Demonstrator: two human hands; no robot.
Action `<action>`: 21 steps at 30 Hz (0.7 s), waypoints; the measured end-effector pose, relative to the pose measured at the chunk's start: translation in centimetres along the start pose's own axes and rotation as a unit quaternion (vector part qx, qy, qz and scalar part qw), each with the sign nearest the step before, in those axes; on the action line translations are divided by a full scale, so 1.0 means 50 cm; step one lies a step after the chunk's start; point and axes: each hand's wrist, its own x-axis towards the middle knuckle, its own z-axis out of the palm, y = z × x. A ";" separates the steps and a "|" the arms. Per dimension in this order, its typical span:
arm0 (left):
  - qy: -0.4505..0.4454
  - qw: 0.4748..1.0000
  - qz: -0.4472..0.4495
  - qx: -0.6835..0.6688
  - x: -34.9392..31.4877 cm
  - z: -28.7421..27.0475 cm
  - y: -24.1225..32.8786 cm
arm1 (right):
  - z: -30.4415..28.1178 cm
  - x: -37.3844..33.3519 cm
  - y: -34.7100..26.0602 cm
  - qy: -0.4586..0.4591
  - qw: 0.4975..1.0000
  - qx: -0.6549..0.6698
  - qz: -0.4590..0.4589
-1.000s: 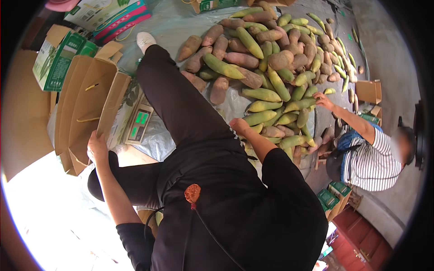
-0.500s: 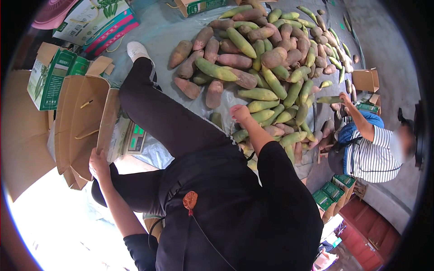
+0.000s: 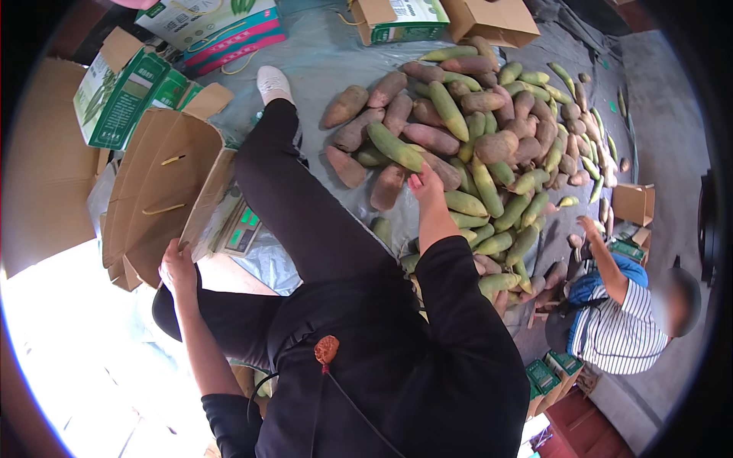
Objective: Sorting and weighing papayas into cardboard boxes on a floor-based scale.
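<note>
My left hand (image 3: pixel 178 269) is closed on the lower edge of an open cardboard box (image 3: pixel 156 191), which tilts with its brown inside showing and two yellow cord pieces in it. My right hand (image 3: pixel 427 187) reaches over the near side of a vegetable heap. Its fingers are closed at the lower end of a long green radish (image 3: pixel 393 146), which lies on top of the pile; the grip is partly hidden. Around it lie pinkish-brown, thick roots (image 3: pixel 388 187) and more green radishes (image 3: pixel 464 203).
A scale with green displays (image 3: pixel 243 229) stands by the box, close to my leg. Printed cartons (image 3: pixel 118 99) stand at the left, another carton (image 3: pixel 405 19) at the top. At the right a person in a striped shirt (image 3: pixel 622 332) sits by the heap, near stacked green boxes (image 3: pixel 544 375).
My right hand has moved forward from beside the heap to the green radish. My left hand stays on the box. The other person's hand no longer shows a green radish. The view has shifted.
</note>
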 end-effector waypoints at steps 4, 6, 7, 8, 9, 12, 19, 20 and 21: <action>-0.004 1.000 -0.024 0.011 -0.001 -0.021 0.016 | 0.008 0.064 0.007 -0.023 0.998 0.043 0.027; -0.018 0.999 -0.039 0.007 0.005 -0.022 0.026 | 0.009 0.076 0.000 -0.010 0.997 0.060 0.038; -0.025 0.999 -0.047 0.007 0.005 -0.023 0.025 | 0.015 0.066 0.004 -0.005 0.997 0.061 0.048; -0.026 0.998 -0.052 0.009 0.005 -0.024 0.023 | 0.023 0.056 0.014 -0.014 0.997 0.050 0.053; -0.018 0.999 -0.045 0.007 -0.003 -0.031 0.014 | 0.039 0.030 0.022 0.021 0.998 0.044 0.039; -0.005 0.999 -0.036 0.002 0.005 -0.016 0.003 | 0.033 0.034 0.001 0.045 0.998 0.034 -0.005; -0.009 1.000 -0.014 -0.003 0.009 -0.021 -0.003 | 0.105 -0.087 -0.027 -0.007 0.962 -0.016 -0.273; -0.007 1.000 -0.009 -0.010 0.009 -0.016 -0.009 | 0.122 -0.102 -0.037 -0.014 0.937 -0.073 -0.341; -0.003 1.000 -0.008 -0.016 0.007 -0.016 -0.019 | 0.139 -0.121 -0.048 -0.016 0.936 -0.077 -0.344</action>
